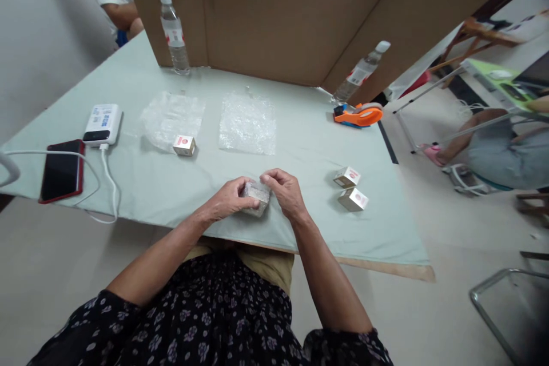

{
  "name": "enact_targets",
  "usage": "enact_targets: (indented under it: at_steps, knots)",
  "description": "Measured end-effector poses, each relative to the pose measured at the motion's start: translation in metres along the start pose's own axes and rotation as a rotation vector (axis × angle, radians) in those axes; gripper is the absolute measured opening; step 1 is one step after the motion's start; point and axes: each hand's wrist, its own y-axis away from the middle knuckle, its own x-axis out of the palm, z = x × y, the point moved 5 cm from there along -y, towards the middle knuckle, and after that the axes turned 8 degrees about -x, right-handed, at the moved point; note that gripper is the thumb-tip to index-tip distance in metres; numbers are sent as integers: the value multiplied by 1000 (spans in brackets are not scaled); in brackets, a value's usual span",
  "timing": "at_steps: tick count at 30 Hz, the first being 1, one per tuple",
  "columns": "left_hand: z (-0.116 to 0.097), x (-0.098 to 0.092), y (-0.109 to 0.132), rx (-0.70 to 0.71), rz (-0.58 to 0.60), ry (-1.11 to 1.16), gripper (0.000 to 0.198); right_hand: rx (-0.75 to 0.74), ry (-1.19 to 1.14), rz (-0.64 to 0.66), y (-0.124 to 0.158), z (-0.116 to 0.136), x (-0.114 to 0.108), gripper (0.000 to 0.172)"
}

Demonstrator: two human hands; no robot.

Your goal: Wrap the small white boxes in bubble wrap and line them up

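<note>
Near the table's (pixel 300 229) near edge, a small wrapped box (pixel 259 192) is gripped between thumb and fingers of the left hand (pixel 232 197); its contents are hidden. The right hand (pixel 286 191) is held just beside it, thumb and fingertips drawn together; whether anything is pinched cannot be told. Two small cartons (pixel 353 199) are set to the right, a third carton (pixel 184 146) left, by crumpled bubble wrap (pixel 171 117). The far side is blocked by a cardboard panel (pixel 266 17).
</note>
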Motion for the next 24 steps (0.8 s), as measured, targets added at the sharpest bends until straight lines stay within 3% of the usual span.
enact_targets:
  at_steps: [7, 13, 24]
  knots:
    - [3, -4, -4, 11, -168, -169, 30, -160, 277, 54, 21, 18, 7, 12]
    - [16, -5, -6, 61, -247, -204, 47, -236, 371, 157, 28, 21, 9, 20]
    - [15, -10, 2, 38, -105, -120, 63, -262, 371, 251, 33, 23, 9, 23]
